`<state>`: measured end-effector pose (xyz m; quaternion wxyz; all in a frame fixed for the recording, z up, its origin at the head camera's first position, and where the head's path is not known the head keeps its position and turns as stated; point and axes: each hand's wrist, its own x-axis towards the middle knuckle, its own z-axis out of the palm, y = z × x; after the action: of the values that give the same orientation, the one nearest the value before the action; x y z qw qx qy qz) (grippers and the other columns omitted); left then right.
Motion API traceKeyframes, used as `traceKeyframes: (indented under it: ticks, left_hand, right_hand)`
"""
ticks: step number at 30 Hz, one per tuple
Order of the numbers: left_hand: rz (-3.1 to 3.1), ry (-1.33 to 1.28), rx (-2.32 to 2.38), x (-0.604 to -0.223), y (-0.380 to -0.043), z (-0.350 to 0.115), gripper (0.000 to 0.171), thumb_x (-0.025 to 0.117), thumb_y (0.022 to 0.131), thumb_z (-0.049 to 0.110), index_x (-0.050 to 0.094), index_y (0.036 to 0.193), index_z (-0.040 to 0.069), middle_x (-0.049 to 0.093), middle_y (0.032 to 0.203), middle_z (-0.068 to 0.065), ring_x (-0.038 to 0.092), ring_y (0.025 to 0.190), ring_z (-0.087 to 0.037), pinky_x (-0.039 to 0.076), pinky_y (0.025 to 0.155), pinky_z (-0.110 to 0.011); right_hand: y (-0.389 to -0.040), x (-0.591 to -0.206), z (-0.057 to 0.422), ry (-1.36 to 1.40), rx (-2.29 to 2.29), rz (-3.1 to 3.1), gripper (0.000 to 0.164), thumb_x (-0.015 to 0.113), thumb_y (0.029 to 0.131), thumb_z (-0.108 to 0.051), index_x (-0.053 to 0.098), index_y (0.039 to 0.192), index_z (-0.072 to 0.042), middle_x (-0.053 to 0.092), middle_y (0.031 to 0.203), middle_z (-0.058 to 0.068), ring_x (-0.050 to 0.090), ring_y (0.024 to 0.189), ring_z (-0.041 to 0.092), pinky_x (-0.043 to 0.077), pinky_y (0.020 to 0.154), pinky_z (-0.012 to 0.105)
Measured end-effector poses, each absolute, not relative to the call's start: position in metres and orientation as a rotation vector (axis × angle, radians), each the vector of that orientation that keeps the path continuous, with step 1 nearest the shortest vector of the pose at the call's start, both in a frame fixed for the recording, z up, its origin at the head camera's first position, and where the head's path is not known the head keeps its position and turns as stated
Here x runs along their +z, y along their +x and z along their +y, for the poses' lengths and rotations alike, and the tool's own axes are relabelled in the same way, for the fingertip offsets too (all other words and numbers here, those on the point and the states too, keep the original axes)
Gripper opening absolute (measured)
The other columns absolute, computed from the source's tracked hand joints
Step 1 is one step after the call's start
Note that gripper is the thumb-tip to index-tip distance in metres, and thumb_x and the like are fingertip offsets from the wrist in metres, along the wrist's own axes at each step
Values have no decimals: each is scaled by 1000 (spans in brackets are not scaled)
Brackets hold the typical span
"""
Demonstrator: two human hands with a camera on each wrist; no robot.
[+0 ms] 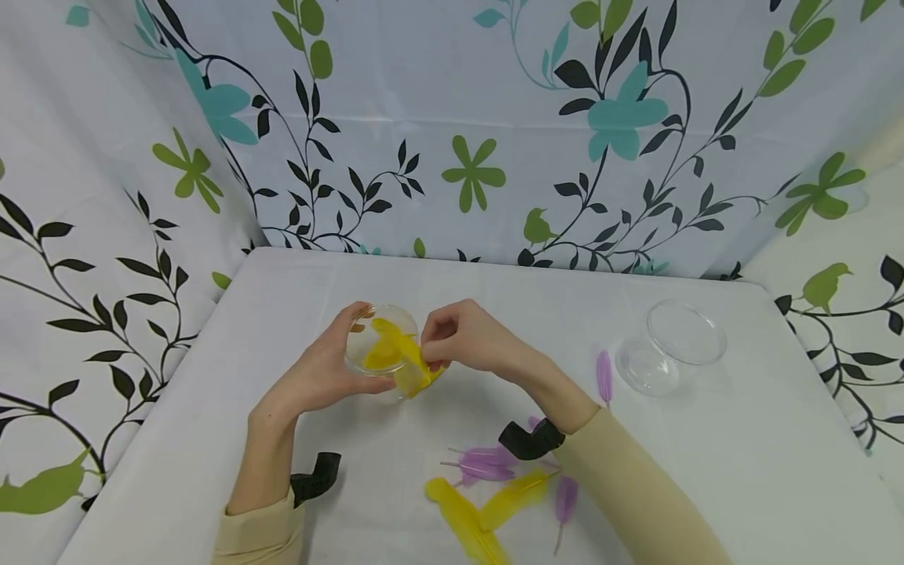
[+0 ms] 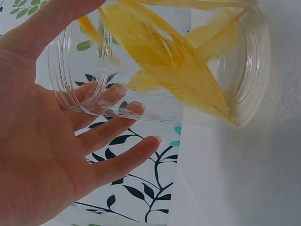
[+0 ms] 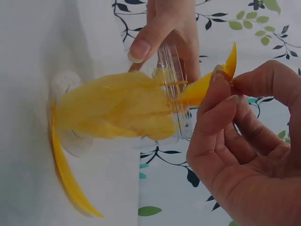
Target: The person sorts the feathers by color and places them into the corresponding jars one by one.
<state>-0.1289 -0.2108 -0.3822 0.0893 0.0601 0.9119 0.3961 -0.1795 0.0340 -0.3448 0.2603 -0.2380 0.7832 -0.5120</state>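
Note:
A clear plastic jar (image 2: 150, 110) is in my left hand (image 1: 318, 365), whose thumb and fingers wrap its rim end. Inside, several yellow feathers (image 2: 164, 52) show through the wall. At the mouth, my right hand (image 1: 476, 337) pinches a yellow feather (image 3: 200, 89) between thumb and fingertips. That feather spans the rim, its tip sticking up past the fingers in the right wrist view. A curved yellow feather (image 3: 68, 174) appears by the jar's far end there; I cannot tell whether it lies inside or outside.
Loose yellow feathers (image 1: 462, 518) and purple feathers (image 1: 487, 463) lie on the white table (image 1: 381, 510) near its front. Another clear jar (image 1: 667, 353) stands at the right, with a single purple feather (image 1: 603, 377) beside it. A patterned curtain (image 1: 424, 141) hangs behind.

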Motion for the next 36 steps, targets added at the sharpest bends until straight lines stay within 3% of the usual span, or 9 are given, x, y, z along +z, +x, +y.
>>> traceKeyframes:
  ticks: [6,15,22,32,36]
  left_hand:
    - [2712,198,1194,-382,-129,-211,110,89,72,43,21,155,20,31,159,-4,37,139,-35,37,108,-65]
    - [2726,194,1173,-381,-131,-211,108,89,72,42,22,155,21,32,159,-4,38,138,-34,37,108,-64]
    - [2738,183,1147,-379,-131,-213,108,88,72,42,22,155,21,32,159,-5,37,140,-35,36,108,-65]
    - [2733,197,1163,-380,-129,-213,108,89,72,41,22,155,19,31,159,-5,35,141,-33,35,109,-65]
    - [2723,193,1175,-382,-128,-212,108,88,73,40,22,155,19,31,160,-5,35,141,-33,34,110,-65]
  right_hand:
    - [-186,-350,21,-605,-1367,2135,8,66,92,-13,70,88,-7,70,80,6,64,73,20,58,73,32]
    - [-189,-357,29,-543,-1508,2256,20,66,97,-21,72,104,-3,73,86,6,67,79,22,58,81,38]
    - [-200,-381,44,-438,-1316,2453,20,65,96,-24,71,110,-11,70,93,5,65,87,28,53,75,32]
    - [-215,-425,47,-361,-1104,2577,40,73,90,-26,63,124,-8,64,91,6,56,68,19,45,62,25]
    - [-217,-429,42,-298,-1035,2600,44,74,90,-30,62,124,-7,62,90,7,54,71,20,44,63,25]
